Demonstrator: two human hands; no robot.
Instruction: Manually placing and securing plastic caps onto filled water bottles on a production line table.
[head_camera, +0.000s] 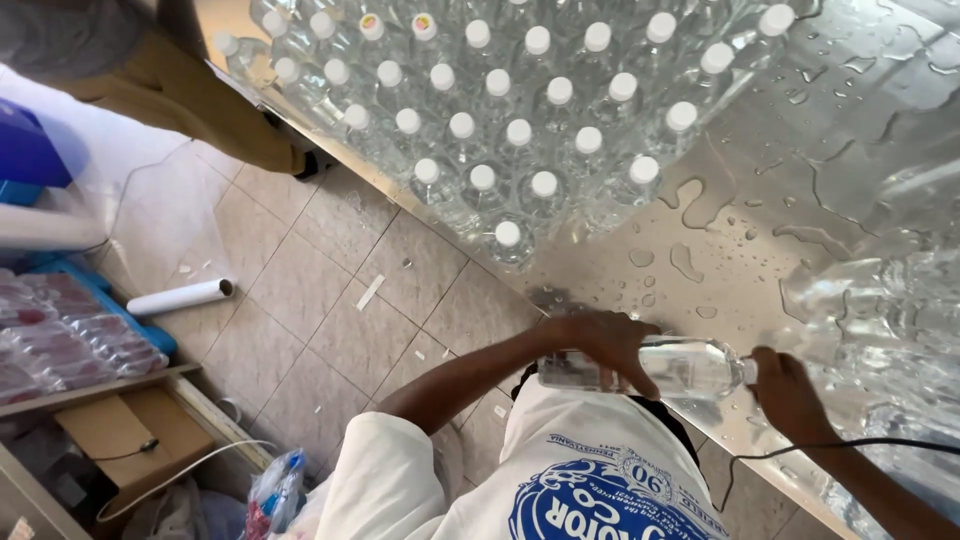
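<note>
A clear plastic bottle (690, 368) lies sideways at the near edge of a wet steel table (760, 180). My left hand (605, 345) wraps over the bottle's body. My right hand (785, 395) grips its neck end, where the cap sits; the cap itself is hidden by my fingers. Several upright capped clear bottles (520, 130) with white caps stand packed together on the table beyond my hands.
Water puddles (685, 262) dot the steel top. More clear bottles (880, 320) crowd the right side. On the tiled floor (330, 300) lies a white roll (180, 297). Wrapped packs (70, 335), a cardboard box (120, 430) and another person's leg (200, 95) are at the left.
</note>
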